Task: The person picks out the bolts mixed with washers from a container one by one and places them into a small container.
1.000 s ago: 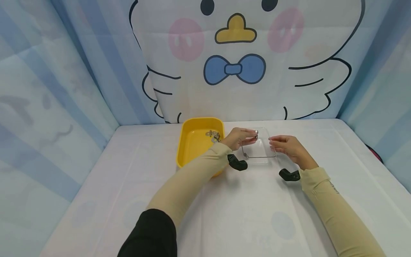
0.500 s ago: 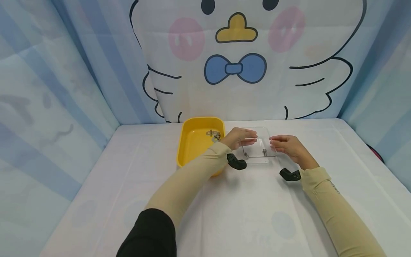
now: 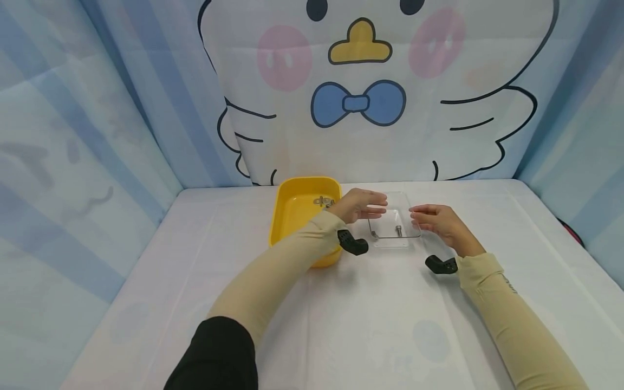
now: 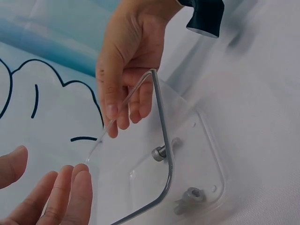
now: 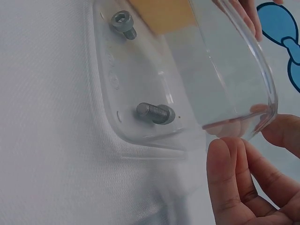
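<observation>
A clear bent plastic plate (image 3: 392, 225) (image 4: 187, 154) (image 5: 225, 70) rests on the white table, one flap flat and the other upright. Two metal bolts (image 3: 398, 231) (image 4: 159, 153) (image 5: 154, 112) stick out of the flat flap. My right hand (image 3: 436, 219) (image 4: 126, 61) pinches the upright flap's top corner between thumb and fingers. My left hand (image 3: 361, 205) (image 4: 65, 197) hovers just left of the plate with straight fingers, holding nothing. Behind it a yellow tray (image 3: 280, 216) holds a few small metal parts (image 3: 323, 201).
A white cloth covers the table (image 3: 341, 325), which is walled on three sides by blue and white cartoon cloth (image 3: 356, 103). Black camera mounts (image 3: 353, 245) sit on both wrists. The tray stands at the back, left of centre.
A second ago my left hand held a bolt near the plate's top edge. That bolt now sits in the flat flap, and the left hand has let go and drawn back left.
</observation>
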Action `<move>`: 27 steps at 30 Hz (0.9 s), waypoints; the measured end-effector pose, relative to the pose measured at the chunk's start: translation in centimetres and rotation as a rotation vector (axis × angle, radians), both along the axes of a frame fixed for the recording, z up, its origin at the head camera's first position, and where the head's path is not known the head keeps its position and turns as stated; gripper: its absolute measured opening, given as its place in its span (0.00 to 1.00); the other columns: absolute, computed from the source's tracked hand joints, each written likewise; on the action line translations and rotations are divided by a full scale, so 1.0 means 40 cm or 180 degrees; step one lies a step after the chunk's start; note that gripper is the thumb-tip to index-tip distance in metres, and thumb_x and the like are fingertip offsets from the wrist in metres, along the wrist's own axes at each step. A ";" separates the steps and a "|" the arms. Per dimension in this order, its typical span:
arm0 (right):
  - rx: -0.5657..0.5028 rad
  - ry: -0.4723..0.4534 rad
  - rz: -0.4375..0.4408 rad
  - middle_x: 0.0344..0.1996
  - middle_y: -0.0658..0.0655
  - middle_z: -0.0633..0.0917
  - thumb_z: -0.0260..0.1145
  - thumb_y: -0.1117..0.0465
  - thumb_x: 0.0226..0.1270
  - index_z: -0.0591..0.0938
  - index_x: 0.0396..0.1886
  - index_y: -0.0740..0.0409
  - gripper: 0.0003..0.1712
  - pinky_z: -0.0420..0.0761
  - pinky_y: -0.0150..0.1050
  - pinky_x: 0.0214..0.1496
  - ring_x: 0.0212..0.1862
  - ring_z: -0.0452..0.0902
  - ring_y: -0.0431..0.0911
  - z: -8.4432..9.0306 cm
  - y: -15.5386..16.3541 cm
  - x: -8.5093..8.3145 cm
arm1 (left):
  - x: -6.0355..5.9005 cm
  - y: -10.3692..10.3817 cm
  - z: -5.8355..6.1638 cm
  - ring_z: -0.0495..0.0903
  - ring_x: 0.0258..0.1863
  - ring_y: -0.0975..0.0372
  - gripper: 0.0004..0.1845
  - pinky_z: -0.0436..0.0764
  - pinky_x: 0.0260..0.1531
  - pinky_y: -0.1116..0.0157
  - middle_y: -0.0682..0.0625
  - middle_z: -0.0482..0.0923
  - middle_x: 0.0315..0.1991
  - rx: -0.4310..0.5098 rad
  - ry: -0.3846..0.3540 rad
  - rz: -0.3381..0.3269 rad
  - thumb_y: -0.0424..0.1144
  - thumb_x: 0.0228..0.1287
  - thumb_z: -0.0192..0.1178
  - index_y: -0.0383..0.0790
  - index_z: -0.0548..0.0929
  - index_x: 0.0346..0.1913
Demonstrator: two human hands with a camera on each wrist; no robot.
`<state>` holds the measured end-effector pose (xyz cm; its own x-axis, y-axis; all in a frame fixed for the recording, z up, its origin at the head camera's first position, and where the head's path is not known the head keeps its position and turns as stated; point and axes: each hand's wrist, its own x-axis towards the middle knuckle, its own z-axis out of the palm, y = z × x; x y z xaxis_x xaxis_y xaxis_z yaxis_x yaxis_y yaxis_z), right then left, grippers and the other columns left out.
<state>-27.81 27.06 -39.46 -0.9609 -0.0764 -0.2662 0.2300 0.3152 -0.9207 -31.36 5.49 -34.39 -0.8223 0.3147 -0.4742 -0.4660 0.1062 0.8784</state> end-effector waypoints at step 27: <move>0.0037 -0.0015 -0.0006 0.33 0.33 0.77 0.61 0.55 0.67 0.64 0.64 0.70 0.33 0.80 0.21 0.44 0.36 0.75 0.27 -0.001 -0.001 0.000 | 0.036 -0.162 0.087 0.74 0.61 0.49 0.23 0.75 0.61 0.59 0.40 0.72 0.62 -0.0330 0.0397 -0.0682 0.40 0.68 0.56 0.34 0.70 0.63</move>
